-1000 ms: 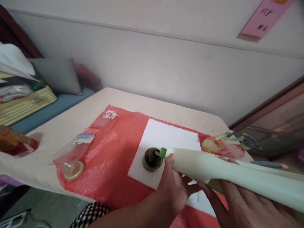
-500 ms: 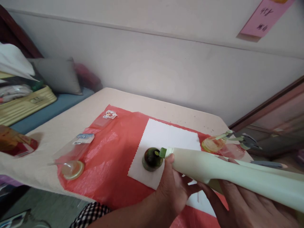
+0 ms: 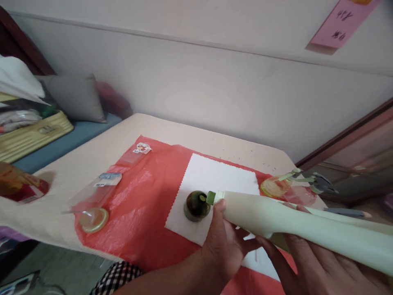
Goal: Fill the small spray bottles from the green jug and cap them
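My left hand (image 3: 222, 246) grips the near end of a long pale green rolled tube (image 3: 291, 223), thumb pressed at its tip. My right hand (image 3: 316, 268) cradles the same tube from below, fingers curled under it. The tube's tip, with a small green tab (image 3: 210, 197), almost touches a dark green round object (image 3: 196, 205) that sits on a white sheet with a zigzag edge (image 3: 211, 180). The sheet lies on a red plastic film (image 3: 144, 205) spread over the beige table (image 3: 76, 164).
A yellowish round lid (image 3: 93, 219) and clear packets (image 3: 106, 182) lie at the left of the red film. Another round lid (image 3: 273, 186) and scissors with green strips (image 3: 316, 182) lie at the right. A red-orange pack (image 3: 18, 186) sits far left. Cushions and a yellow box (image 3: 33, 133) stand behind.
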{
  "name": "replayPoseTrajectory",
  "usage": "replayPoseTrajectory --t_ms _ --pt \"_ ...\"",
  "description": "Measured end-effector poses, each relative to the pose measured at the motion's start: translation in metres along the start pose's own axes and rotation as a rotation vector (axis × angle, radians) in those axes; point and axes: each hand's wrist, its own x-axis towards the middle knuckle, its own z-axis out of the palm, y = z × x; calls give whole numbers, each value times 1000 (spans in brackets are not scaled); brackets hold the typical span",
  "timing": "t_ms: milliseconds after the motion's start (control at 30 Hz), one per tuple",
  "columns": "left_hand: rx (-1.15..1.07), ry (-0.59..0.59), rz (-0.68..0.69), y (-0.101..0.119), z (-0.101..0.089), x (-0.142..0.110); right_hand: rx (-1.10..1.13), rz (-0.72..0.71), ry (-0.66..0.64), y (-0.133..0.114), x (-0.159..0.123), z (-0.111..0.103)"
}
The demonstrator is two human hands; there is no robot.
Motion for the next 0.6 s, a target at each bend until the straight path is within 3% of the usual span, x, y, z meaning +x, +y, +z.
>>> replayPoseTrajectory --t_ms 600 --pt "22 -26 6 0 1 0 -27 -24 44 2 -1 -1"
